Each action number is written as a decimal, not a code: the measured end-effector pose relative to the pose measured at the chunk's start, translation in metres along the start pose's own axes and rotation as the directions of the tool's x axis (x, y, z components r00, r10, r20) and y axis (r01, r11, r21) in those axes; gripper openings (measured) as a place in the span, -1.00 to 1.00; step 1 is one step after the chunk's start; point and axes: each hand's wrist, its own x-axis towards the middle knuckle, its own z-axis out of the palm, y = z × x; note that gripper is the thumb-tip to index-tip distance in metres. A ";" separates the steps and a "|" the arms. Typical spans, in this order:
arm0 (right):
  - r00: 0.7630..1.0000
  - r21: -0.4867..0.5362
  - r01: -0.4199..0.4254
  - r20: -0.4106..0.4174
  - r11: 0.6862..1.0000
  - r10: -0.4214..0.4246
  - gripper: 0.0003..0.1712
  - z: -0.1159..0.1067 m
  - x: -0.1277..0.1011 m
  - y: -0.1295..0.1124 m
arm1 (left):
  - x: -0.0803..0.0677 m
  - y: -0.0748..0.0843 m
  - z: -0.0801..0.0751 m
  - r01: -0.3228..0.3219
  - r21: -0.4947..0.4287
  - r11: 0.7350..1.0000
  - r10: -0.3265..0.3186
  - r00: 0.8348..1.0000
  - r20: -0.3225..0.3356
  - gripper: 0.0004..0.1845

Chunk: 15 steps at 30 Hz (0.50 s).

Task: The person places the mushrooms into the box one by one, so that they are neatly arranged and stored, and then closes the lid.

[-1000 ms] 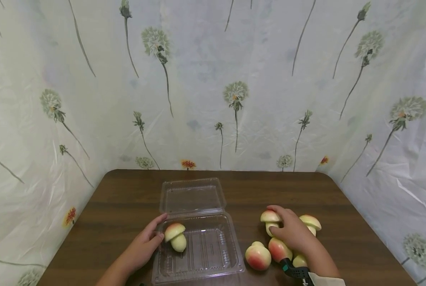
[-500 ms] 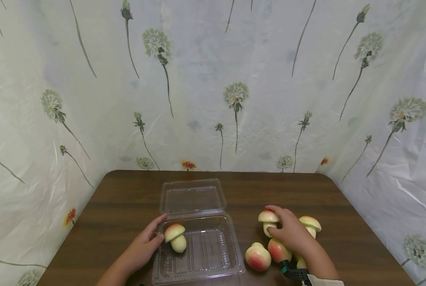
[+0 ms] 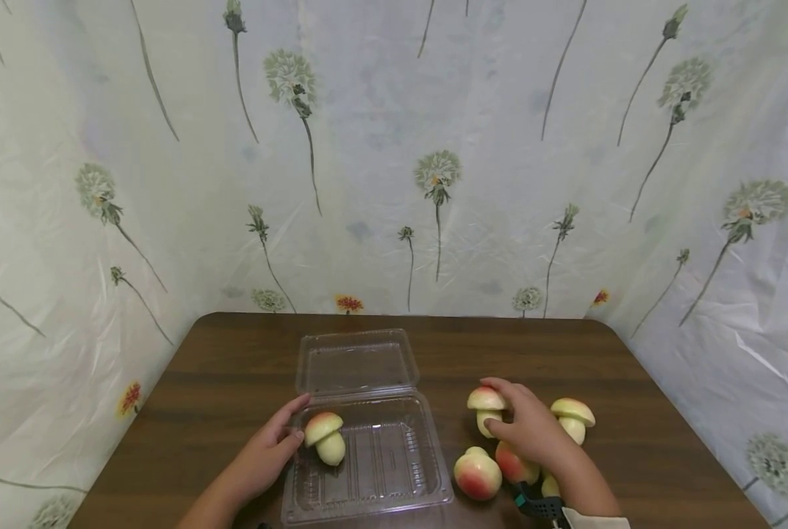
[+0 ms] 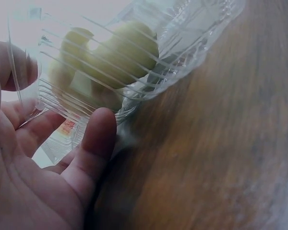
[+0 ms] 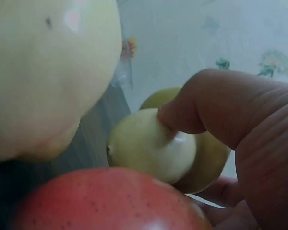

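Note:
A clear plastic clamshell box (image 3: 394, 481) lies open on the brown table, its lid (image 3: 357, 364) folded back. One toy mushroom (image 3: 324, 437) lies inside it at the left. My left hand (image 3: 271, 444) rests against the box's left wall, fingers loosely extended; in the left wrist view the thumb (image 4: 98, 139) touches the ribbed wall (image 4: 182, 57) with the mushroom (image 4: 120, 52) behind it. My right hand (image 3: 508, 411) pinches a second mushroom (image 3: 485, 405) just right of the box; the thumb (image 5: 216, 105) presses on its pale stem (image 5: 149, 151).
A third mushroom (image 3: 574, 419) lies right of my right hand. Two red-and-yellow peaches (image 3: 476, 474) (image 3: 513, 464) and a yellow piece (image 3: 549, 485) sit near my right wrist. A flower-printed sheet (image 3: 394, 184) walls in the table on three sides.
My right hand has carried its mushroom a little to the left, toward the box. The left hand and the box have stayed where they were.

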 end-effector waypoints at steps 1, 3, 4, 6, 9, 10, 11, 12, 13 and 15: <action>1.000 0.007 -0.002 0.008 1.000 0.002 -0.23 0.001 0.000 -0.001 | 0.000 0.000 0.000 0.001 0.000 1.000 -0.001 1.000 0.001 -0.35; 1.000 0.023 -0.005 0.024 1.000 0.005 -0.22 0.001 0.001 -0.002 | 0.000 -0.001 0.000 0.001 -0.003 1.000 -0.001 1.000 0.003 -0.35; 1.000 0.031 -0.007 0.031 1.000 0.006 -0.22 0.002 0.001 -0.003 | 0.000 -0.001 0.000 0.001 -0.004 1.000 -0.001 1.000 0.005 -0.35; 0.999 0.043 -0.011 0.038 0.999 0.009 -0.23 0.002 0.001 -0.004 | 0.000 -0.001 0.001 0.002 -0.007 1.000 -0.002 1.000 0.009 -0.35; 0.999 0.069 -0.011 0.043 0.998 0.008 -0.23 0.003 0.001 -0.007 | 0.000 0.000 0.001 0.003 -0.013 1.000 -0.003 1.000 0.008 -0.35; 0.999 0.073 -0.007 0.040 0.997 0.004 -0.22 0.003 0.002 -0.008 | 0.000 0.001 0.001 0.004 -0.013 1.000 -0.004 1.000 0.007 -0.35; 0.999 0.078 -0.003 0.038 0.997 0.000 -0.22 0.004 0.002 -0.009 | 0.000 0.002 0.001 0.004 -0.012 1.000 -0.004 1.000 0.004 -0.35; 0.999 0.080 0.003 0.034 0.997 -0.005 -0.22 0.004 0.002 -0.010 | 0.000 0.002 0.001 0.005 -0.009 1.000 -0.005 1.000 0.003 -0.35; 1.000 0.080 0.009 0.028 0.997 -0.012 -0.21 0.005 0.003 -0.010 | 0.000 0.003 0.001 0.004 -0.007 1.000 -0.004 1.000 0.003 -0.34; 1.000 0.079 0.019 0.021 0.997 -0.021 -0.21 0.006 0.003 -0.012 | -0.001 0.004 0.000 0.005 0.001 1.000 -0.005 1.000 0.004 -0.35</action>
